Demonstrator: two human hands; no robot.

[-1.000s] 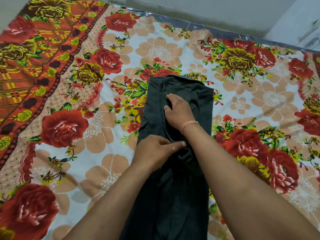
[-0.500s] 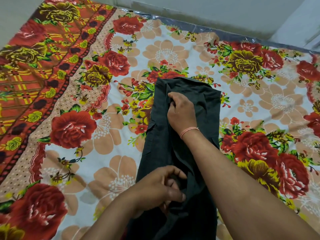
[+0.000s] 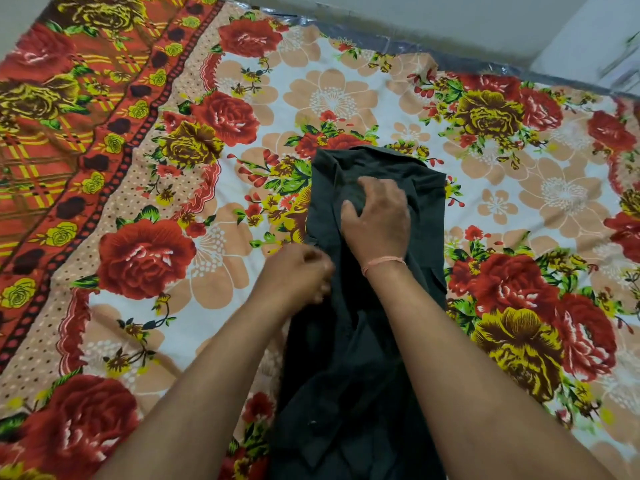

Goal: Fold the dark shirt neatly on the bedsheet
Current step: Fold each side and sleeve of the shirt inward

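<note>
The dark shirt (image 3: 346, 382) lies as a long narrow strip on the floral bedsheet (image 3: 194, 282), running from the centre of the view down to the bottom edge. My right hand (image 3: 379, 223), with a pink thread at the wrist, rests palm-down on the shirt's upper part, fingers spread over the cloth. My left hand (image 3: 298, 275) is motion-blurred at the shirt's left edge, and its curled fingers seem to pinch the fabric there. Both forearms cover parts of the lower shirt.
The bedsheet's red and orange border (image 3: 69, 140) runs along the left side. A strip of plastic-wrapped mattress edge (image 3: 485, 60) shows at the far side, with a pale wall (image 3: 415, 15) behind it. Open sheet lies on both sides of the shirt.
My left hand moved from the shirt's middle fold up and left to its left edge. My right hand stayed on the upper part and spread its fingers a little.
</note>
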